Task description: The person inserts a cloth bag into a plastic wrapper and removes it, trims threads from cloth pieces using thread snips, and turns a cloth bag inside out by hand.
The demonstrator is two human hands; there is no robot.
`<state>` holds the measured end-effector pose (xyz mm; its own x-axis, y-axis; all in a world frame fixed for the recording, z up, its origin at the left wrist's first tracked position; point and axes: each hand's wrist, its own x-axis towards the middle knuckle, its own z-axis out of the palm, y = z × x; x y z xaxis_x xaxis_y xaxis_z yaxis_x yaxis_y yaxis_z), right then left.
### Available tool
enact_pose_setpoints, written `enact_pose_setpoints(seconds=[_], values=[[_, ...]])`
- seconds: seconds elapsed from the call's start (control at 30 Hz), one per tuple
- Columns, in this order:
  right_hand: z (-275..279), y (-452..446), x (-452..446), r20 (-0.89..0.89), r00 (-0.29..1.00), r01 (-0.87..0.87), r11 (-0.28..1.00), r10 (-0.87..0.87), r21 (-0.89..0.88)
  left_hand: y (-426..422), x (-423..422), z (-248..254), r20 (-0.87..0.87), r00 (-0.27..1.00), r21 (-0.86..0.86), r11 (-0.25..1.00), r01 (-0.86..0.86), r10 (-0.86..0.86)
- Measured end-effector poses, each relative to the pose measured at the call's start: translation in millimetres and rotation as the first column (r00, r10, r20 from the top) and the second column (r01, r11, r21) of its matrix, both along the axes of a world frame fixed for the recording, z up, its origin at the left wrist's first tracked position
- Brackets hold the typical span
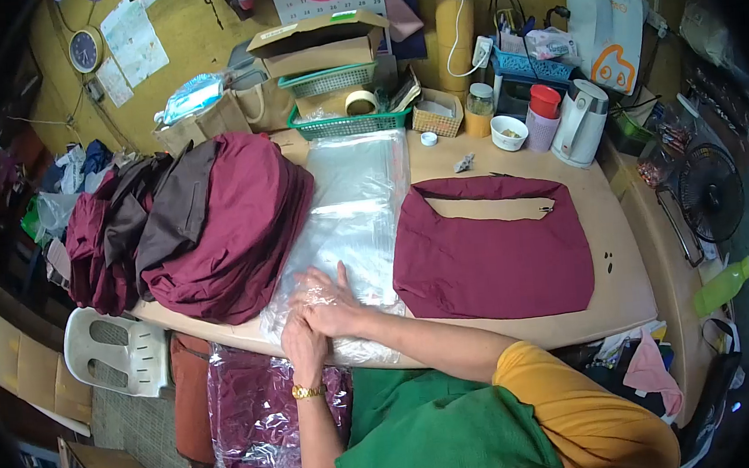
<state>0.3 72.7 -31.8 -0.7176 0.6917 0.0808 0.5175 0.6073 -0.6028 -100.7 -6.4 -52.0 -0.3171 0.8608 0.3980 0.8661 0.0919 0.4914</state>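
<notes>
My right hand (331, 301) lies on a stack of clear plastic bags (348, 183), its fingers spread over the crinkled film. Close against it is my left hand (302, 341), with a gold watch (308, 390) on the wrist. The right hand overlaps the left one's fingers, so their grip is hidden. To the right of the bags, a maroon fabric bag (500, 264) lies flat with its handle opening at the far side. A wrapped maroon bundle (261, 419) in clear plastic is below the table edge, beside my green apron (443, 431).
A tall pile of maroon cloth bags (224, 219) stands at the table's left. Along the back are green baskets (348, 124), a jar (478, 110), a white bowl (508, 133), a red cup (544, 100) and an electric kettle (581, 125). A white stool (120, 351) stands left; a fan (711, 194) right.
</notes>
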Motion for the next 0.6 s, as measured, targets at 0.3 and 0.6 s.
enact_pose_setpoints(seconds=[0.3, 0.6], values=[[-24, -13, -3, 0.111, 0.987, 0.102, 0.985, -0.119, 0.141, -6, -1, -12, 0.106, 0.994, 0.055, 0.997, -0.045, 0.039], [-14, 31, 6, 0.203, 0.974, 0.077, 0.989, -0.101, 0.124, -59, -3, 39, 0.582, 0.801, 0.122, 0.989, 0.083, -0.139]])
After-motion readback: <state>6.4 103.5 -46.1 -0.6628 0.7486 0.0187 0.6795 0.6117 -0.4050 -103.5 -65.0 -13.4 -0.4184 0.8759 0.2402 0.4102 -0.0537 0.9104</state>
